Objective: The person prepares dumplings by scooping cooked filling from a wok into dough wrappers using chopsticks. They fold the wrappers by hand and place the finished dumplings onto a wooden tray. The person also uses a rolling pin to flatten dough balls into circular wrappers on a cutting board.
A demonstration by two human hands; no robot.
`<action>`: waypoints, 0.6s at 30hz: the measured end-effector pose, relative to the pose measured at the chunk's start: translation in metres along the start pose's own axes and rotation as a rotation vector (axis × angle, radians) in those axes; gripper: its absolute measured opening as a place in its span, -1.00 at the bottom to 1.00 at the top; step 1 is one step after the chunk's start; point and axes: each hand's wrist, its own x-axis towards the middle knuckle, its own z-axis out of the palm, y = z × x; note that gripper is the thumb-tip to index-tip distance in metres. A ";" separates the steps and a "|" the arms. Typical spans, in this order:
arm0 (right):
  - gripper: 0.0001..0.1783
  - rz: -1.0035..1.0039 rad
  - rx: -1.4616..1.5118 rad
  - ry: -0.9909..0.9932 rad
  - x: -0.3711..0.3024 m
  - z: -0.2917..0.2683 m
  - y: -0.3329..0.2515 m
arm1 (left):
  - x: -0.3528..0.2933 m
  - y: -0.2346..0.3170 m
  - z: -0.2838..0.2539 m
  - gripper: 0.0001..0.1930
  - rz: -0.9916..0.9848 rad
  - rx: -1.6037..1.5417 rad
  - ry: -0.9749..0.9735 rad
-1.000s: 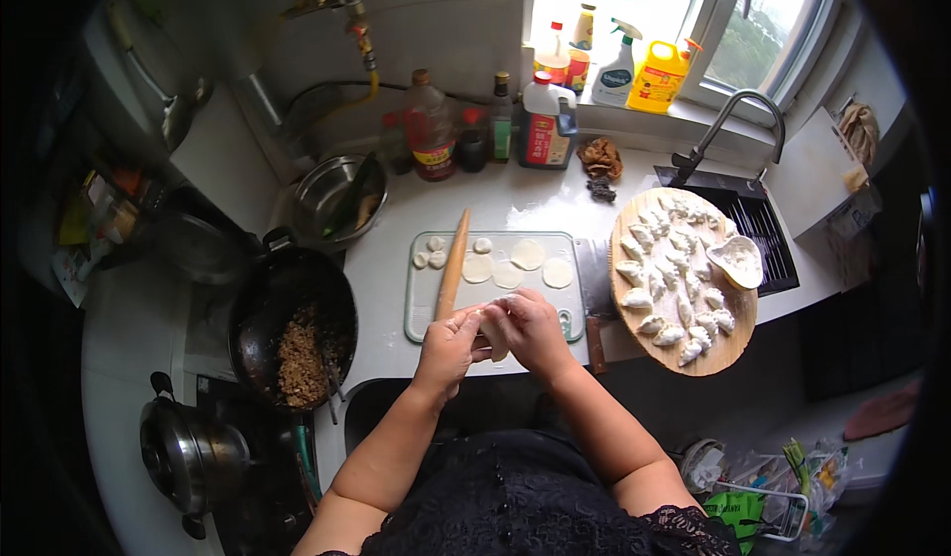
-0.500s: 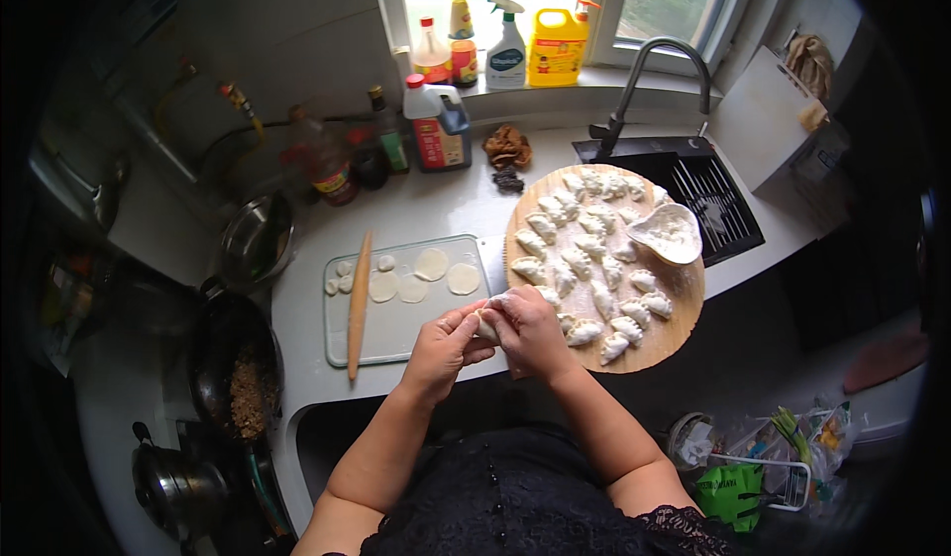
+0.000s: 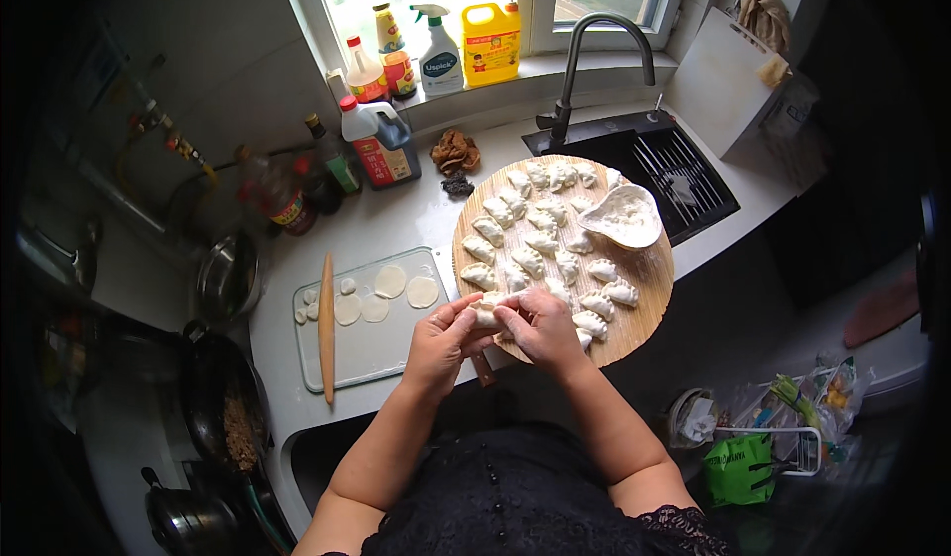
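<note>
A white dumpling (image 3: 485, 310) is pinched between my two hands, just over the near left edge of a round wooden board (image 3: 644, 299). My left hand (image 3: 443, 338) closes round its left side. With thumb and fingers, my right hand (image 3: 540, 324) grips its right end. Rows of floury pleated dumplings (image 3: 541, 241) cover the board, and a white scoop-shaped bowl of flour (image 3: 624, 217) sits at its far right. Left of my hands, flat dough wrappers (image 3: 391, 281) and small dough lumps lie on a glass board (image 3: 371, 358), with a wooden rolling pin (image 3: 327, 328) laid across it.
A black sink (image 3: 684, 185) with a dark faucet (image 3: 565, 91) stands behind the board. Sauce bottles (image 3: 381, 145) and dried brown mushrooms (image 3: 455, 152) are at the back. On the left is a wok (image 3: 223, 388) with minced filling. Bags and a green package (image 3: 740, 469) sit low right.
The view has swung, so the counter and boards appear further left. My hands still hold the dumpling, which now shows more plainly between my fingers.
</note>
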 end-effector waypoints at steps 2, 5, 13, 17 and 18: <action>-0.91 -0.024 -0.031 0.010 -0.002 0.002 0.001 | -0.002 0.002 0.001 -0.67 -0.025 0.011 -0.030; -0.89 -0.168 -0.099 0.085 -0.001 0.014 0.002 | -0.005 0.004 -0.002 -0.68 -0.033 0.006 -0.051; -0.92 -0.147 -0.078 0.070 -0.007 0.032 -0.012 | -0.017 0.017 -0.021 -0.62 -0.007 0.019 -0.002; -0.94 -0.083 -0.016 0.082 -0.008 0.037 -0.027 | -0.024 0.023 -0.025 -0.61 -0.015 0.009 0.007; -0.95 -0.037 0.037 0.077 -0.009 0.037 -0.029 | -0.025 0.026 -0.026 -0.60 -0.017 0.017 0.013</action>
